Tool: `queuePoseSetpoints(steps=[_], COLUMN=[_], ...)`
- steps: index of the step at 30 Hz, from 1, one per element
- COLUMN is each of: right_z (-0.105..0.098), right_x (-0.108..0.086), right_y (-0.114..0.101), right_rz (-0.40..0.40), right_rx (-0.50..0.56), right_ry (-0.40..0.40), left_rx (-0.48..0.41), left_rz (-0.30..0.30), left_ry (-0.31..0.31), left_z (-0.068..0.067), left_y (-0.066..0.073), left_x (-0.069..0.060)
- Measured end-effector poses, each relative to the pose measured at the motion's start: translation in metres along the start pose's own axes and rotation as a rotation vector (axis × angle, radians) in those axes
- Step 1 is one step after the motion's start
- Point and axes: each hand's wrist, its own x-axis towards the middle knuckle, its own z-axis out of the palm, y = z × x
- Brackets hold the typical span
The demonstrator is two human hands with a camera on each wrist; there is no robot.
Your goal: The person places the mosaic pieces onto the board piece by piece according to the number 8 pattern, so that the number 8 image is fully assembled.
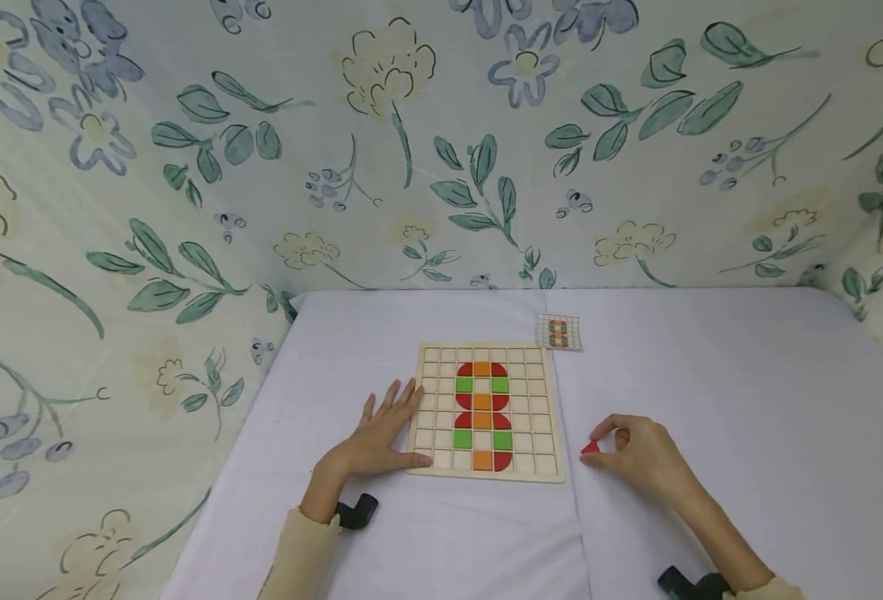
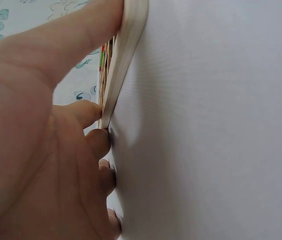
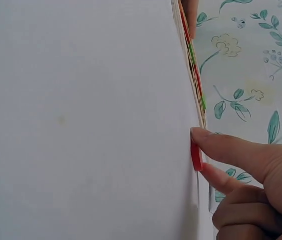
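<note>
A wooden grid board (image 1: 441, 350) lies on the white cloth, with red rounded, orange square and green square tiles set in a figure-like pattern in its middle columns. The bottom row holds an orange tile (image 1: 482, 460) and a red tile (image 1: 502, 462), with a bare cell (image 1: 463, 460) to their left. My left hand (image 1: 376, 440) rests at the board's left edge, fingers spread, thumb on the lower left corner. Right of the board, my right hand (image 1: 647, 458) pinches a small red tile (image 3: 196, 156) between thumb and index finger, close to the cloth.
A small pattern card (image 1: 572, 332) showing a similar coloured design lies by the board's upper right corner. The white-covered table (image 1: 711, 367) extends to both sides. A floral cloth (image 1: 411, 225) hangs behind it. Dark wrist devices (image 1: 358, 511) sit on both forearms.
</note>
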Motion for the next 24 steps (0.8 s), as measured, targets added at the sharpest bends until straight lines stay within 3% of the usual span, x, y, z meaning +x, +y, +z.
queuePoseSetpoints(steps=[6, 12, 18, 24], right_z=[-0.0018, -0.0018, -0.0029, -0.0089], right_x=[0.0043, 0.0072, 0.0093, 0.0104], right_y=[0.0014, -0.0023, -0.0015, 0.0056], right_rz=[-0.058, -0.043, -0.065, -0.033], right_rx=[0.052, 0.018, 0.031, -0.032], right_ry=[-0.059, -0.038, -0.073, -0.034], left_rx=[0.007, 0.005, 0.006, -0.003], left_rz=[-0.002, 0.001, 0.001, -0.006], left_ry=[0.005, 0.009, 0.006, 0.000], left_z=[0.0007, 0.0004, 0.0009, 0.0007], left_y=[-0.0003, -0.0001, 0.0000, -0.0001], left_x=[-0.0001, -0.0001, -0.0003, -0.0003])
